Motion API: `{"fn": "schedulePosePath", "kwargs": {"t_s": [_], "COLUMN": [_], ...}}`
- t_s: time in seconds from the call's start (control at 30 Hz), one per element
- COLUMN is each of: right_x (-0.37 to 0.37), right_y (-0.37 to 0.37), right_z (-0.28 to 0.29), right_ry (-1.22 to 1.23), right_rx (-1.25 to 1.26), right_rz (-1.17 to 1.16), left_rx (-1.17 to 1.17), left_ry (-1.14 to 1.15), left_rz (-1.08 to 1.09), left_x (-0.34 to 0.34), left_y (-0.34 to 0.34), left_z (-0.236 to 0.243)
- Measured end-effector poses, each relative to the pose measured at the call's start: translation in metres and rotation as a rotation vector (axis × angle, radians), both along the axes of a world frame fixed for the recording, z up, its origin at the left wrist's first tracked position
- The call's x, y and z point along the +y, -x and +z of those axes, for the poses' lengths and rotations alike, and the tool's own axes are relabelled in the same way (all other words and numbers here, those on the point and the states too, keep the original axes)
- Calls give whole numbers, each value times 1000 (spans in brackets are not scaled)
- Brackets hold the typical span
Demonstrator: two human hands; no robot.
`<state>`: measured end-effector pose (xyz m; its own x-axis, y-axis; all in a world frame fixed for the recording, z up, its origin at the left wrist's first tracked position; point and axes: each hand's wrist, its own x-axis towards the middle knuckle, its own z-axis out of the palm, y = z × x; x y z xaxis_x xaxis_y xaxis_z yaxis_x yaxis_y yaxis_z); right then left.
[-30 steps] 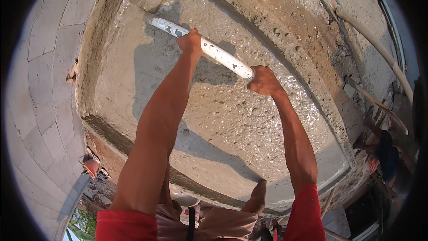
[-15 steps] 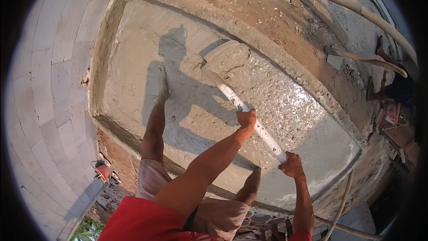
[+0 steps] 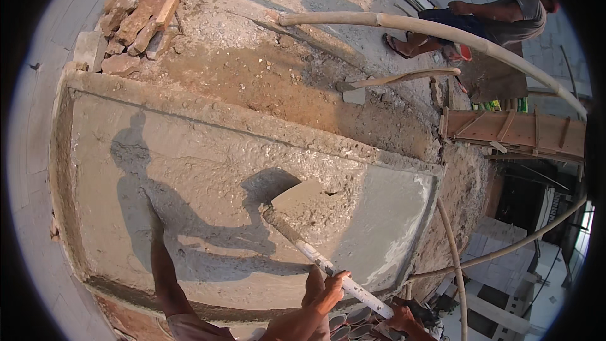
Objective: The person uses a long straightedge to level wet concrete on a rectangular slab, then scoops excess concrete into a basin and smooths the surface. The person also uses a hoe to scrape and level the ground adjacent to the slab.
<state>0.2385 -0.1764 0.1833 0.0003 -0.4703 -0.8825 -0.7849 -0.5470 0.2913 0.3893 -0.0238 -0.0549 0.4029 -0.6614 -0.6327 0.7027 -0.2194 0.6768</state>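
Note:
Both my hands grip the white, paint-worn handle of a hoe (image 3: 297, 194). My left hand (image 3: 334, 285) is closed partway along the handle, and my right hand (image 3: 399, 316) is wrapped round it near its end. The hoe's blade is tilted over wet grey mortar (image 3: 208, 158), and its dark shadow falls just left of it. The mortar lies in a long rectangular trough (image 3: 252, 127) with low, crusted walls. One of my legs (image 3: 165, 271) stands in the mortar, its foot sunk out of sight.
Another hoe (image 3: 353, 91) lies on the ground beyond the trough. Bamboo poles (image 3: 435, 25) cross the right side. Broken stones (image 3: 136, 22) are piled at the far left. A person (image 3: 499, 22) is at the upper right, near a wooden plank structure (image 3: 514, 131).
The hoe's blade has come back from the trough's far wall toward me, and the mortar heaped by it is no longer seen there. My view has swung right and farther out.

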Motion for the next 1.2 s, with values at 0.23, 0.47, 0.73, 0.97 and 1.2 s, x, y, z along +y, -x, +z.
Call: {"fn": "schedulePosePath", "kwargs": {"t_s": [0.23, 0.47, 0.73, 0.97, 1.2], "right_x": [63, 254, 292, 143, 14], "right_y": [-249, -672, -742, -574, -377], "right_z": [-166, -365, -388, -319, -270], "right_ry": [-280, -555, -541, -538, -485], "right_rx": [-353, -736, -731, -519, -421], "right_rz": [220, 461, 493, 437, 279], "left_rx": [773, 172, -101, -234, -58], "left_ry": [-331, -205, -696, -810, -809], "left_rz": [1002, 1405, 1135, 1056, 839], "left_x": [115, 340, 351, 175, 30], "left_y": [-234, -630, -691, -496, -299], "left_z": [-80, -206, -261, -233, -187]}}
